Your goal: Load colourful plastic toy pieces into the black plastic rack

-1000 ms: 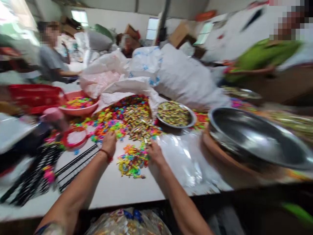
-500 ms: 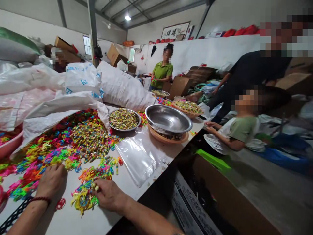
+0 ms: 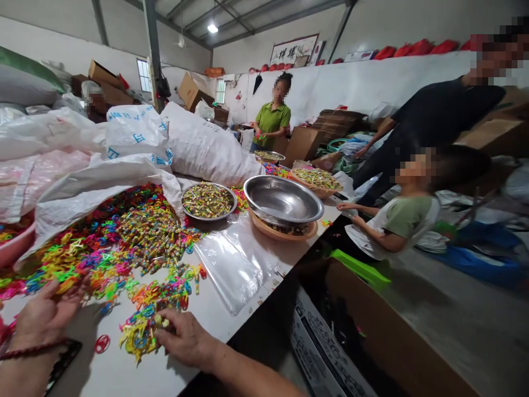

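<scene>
My left hand (image 3: pixel 53 314), with a dark red bracelet at the wrist, is palm up at the near edge of a heap of colourful plastic pieces (image 3: pixel 66 256). Its thumb and fingers are apart, with yellow and orange pieces just beyond them. My right hand (image 3: pixel 185 336) pinches small tubes with pale ends (image 3: pixel 160 321), partly hidden by the fingers. Beneath and beside it lies a smaller pile of yellow, green and orange plastic pieces (image 3: pixel 138 336). A red plastic ring (image 3: pixel 102 343) lies alone between my hands. Behind them is a mound of small wrapped tubes (image 3: pixel 149 234).
Flat clear plastic bags (image 3: pixel 227 270) lie right of the piles. Beyond are a steel bowl of wrapped tubes (image 3: pixel 209 201) and a larger steel basin (image 3: pixel 285 201) on an orange basket (image 3: pixel 285 231). A cardboard box (image 3: pixel 372 331) stands below the table edge. Several people are nearby.
My left hand has moved left and nearer, turning from knuckles up to palm up with its fingers parted. My right hand stays at the small pile, still pinching the tubes.
</scene>
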`<control>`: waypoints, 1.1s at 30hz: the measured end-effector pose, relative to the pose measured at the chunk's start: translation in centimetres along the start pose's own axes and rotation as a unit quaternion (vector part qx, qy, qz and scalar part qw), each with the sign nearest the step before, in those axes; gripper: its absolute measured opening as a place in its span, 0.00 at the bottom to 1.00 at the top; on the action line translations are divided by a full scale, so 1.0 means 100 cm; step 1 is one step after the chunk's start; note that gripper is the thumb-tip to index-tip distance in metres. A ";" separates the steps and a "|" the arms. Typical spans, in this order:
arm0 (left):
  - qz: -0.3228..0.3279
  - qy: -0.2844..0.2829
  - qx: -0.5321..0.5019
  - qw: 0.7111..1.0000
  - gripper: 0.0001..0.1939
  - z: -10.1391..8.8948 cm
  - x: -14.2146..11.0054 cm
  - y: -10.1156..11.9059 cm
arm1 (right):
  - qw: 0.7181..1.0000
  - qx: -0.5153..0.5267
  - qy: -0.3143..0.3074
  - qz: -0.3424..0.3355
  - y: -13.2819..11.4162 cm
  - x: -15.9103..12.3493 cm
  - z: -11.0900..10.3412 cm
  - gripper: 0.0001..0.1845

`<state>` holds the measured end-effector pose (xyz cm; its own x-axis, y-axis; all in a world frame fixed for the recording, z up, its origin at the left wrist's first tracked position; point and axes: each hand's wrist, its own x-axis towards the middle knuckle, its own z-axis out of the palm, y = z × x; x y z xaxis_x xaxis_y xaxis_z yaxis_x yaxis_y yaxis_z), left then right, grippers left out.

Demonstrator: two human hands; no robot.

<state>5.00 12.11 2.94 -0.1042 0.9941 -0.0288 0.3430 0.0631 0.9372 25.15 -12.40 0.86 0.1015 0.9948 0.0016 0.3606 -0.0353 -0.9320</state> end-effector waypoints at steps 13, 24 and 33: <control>-0.222 -0.169 -0.470 0.837 0.14 0.013 -0.135 -0.009 | 0.990 0.120 -0.046 0.049 0.001 0.021 0.019 0.28; -0.219 -0.175 -0.476 0.834 0.17 0.016 -0.172 -0.012 | 0.992 0.114 -0.033 0.050 -0.001 0.017 0.026 0.26; -0.141 -0.265 -0.240 0.923 0.23 0.010 -0.175 -0.023 | 0.973 0.219 0.008 0.080 -0.002 0.019 0.014 0.29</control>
<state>6.97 -5.32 0.91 0.3895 0.8552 -0.3419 -0.0942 0.4062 0.9089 24.00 -10.32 0.59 0.1392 0.9784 -0.1529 -0.0890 -0.1414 -0.9859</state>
